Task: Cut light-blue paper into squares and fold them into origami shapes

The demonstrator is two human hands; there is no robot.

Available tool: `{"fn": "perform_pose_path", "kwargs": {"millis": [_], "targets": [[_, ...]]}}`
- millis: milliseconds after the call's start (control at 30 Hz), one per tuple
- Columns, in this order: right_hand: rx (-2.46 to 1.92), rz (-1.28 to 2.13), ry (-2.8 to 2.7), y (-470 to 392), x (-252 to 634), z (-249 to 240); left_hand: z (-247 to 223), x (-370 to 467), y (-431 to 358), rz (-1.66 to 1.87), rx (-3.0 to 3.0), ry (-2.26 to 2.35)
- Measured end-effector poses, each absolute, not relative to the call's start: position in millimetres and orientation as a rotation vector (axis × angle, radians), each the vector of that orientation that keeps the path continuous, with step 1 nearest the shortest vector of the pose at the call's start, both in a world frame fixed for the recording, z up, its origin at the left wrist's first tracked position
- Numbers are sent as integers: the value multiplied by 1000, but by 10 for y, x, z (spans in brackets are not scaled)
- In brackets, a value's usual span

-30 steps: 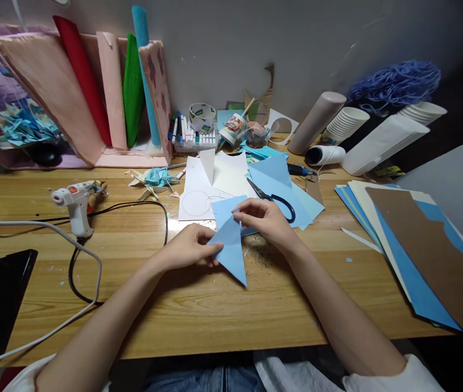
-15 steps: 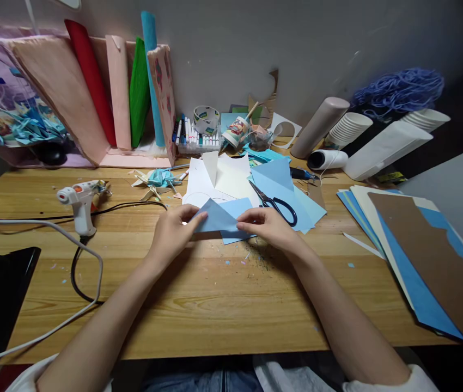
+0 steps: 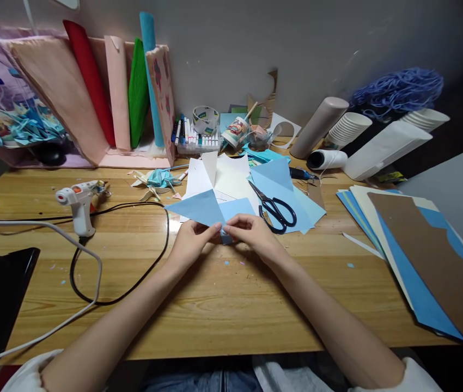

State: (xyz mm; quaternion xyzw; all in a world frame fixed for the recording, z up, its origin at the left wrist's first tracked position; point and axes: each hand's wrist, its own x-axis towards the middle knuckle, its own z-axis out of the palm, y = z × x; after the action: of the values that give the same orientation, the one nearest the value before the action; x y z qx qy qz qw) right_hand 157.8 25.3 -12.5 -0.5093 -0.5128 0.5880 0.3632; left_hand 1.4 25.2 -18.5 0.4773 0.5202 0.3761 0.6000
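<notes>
A light-blue sheet of paper (image 3: 201, 207), triangular in outline, is held up over the middle of the table with its long point to the left. My left hand (image 3: 193, 239) pinches its lower right corner between thumb and fingers. At the same corner, my right hand (image 3: 254, 234) has its thumb and forefinger closed on the paper, close to the left thumb. Behind my hands lies another blue paper piece (image 3: 237, 207). Black-handled scissors (image 3: 276, 211) rest just beyond the right hand on more blue paper (image 3: 274, 177). White paper pieces (image 3: 231, 174) lie farther back.
At left stand a white glue gun (image 3: 80, 204) with looping cables and a black tablet-like slab (image 3: 0, 294). Stacked coloured card (image 3: 431, 256) lies at right. Markers (image 3: 199, 139), paper cups (image 3: 349, 130), and a box of coloured rolls (image 3: 133, 158) line the back.
The blue paper has been turned, its point now reaching left. My right hand has moved left toward the left hand, which has shifted slightly right and nearer; both meet at one corner.
</notes>
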Motion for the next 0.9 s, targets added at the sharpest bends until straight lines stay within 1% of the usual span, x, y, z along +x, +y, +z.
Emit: {"fn": "perform_pose_path", "kwargs": {"millis": [67,100,133,233,267,333,400,567,633,667,700,800,833,900], "targets": [[-1354,1455,-1449,274,1644,-103,-168,-28,282,864,1042,1233],[-1405,1363,-1512,300,1717,-100,-155,-48,296,868,1019,1237],[-1508,1208,-1573,331,1811,-105,-140,-65,306,880,998,1239],[-1928,453,-1711,418,2136,-158,-85,-91,321,925,964,1250],[-2047,322,-1728,435,2227,-182,-64,-94,322,931,959,1259],[-2188,248,-1767,452,2345,-227,-27,-95,323,943,942,1278],[-2253,247,-1792,455,2378,-256,0,-98,326,957,922,1286],[-2255,251,-1721,477,2286,-226,8,-140,352,979,937,1304],[-2137,318,-1631,481,2218,-178,0,-168,364,976,986,1337],[-2045,435,-1584,473,2174,-149,-3,-181,369,977,1010,1348],[-1935,611,-1536,456,2123,-120,-2,-192,372,982,1026,1351],[-1492,1388,-1375,348,1936,-58,20,-209,376,1015,1013,1315],[-1346,1567,-1368,299,1871,-53,33,-210,375,1031,1003,1301],[-1101,1820,-1376,196,1754,-69,65,-210,373,1068,995,1293]]}}
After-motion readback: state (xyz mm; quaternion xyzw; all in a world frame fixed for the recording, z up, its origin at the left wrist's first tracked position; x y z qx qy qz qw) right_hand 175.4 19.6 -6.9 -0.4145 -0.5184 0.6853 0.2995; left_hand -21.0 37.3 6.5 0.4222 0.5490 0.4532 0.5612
